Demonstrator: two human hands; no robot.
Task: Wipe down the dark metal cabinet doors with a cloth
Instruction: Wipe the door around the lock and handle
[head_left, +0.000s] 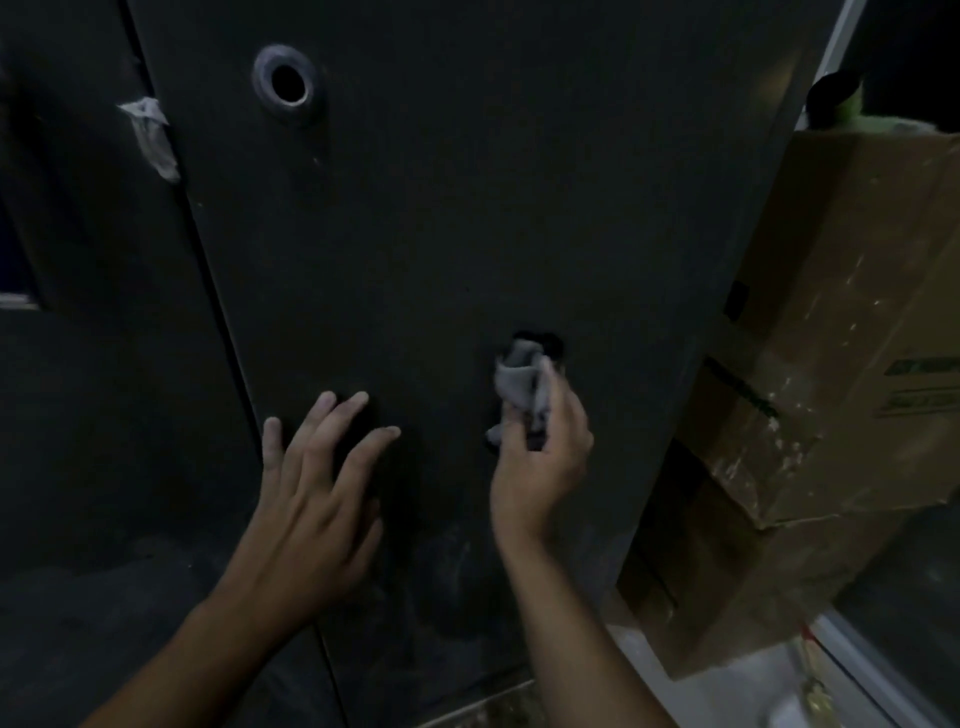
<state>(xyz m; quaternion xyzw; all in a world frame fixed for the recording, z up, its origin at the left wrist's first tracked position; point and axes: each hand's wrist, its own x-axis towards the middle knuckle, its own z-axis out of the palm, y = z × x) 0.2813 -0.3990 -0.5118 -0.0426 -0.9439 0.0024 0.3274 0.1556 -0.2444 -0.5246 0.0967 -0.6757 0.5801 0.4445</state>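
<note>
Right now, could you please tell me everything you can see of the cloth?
The cloth is small, grey and soft-looking, bunched into a crumpled wad. The right hand grips it round its lower part and holds its upper end against the dark cabinet door, low on the right-hand panel. A small corner sticks out beside the hand, lower left. Whether it is damp cannot be told.
</note>
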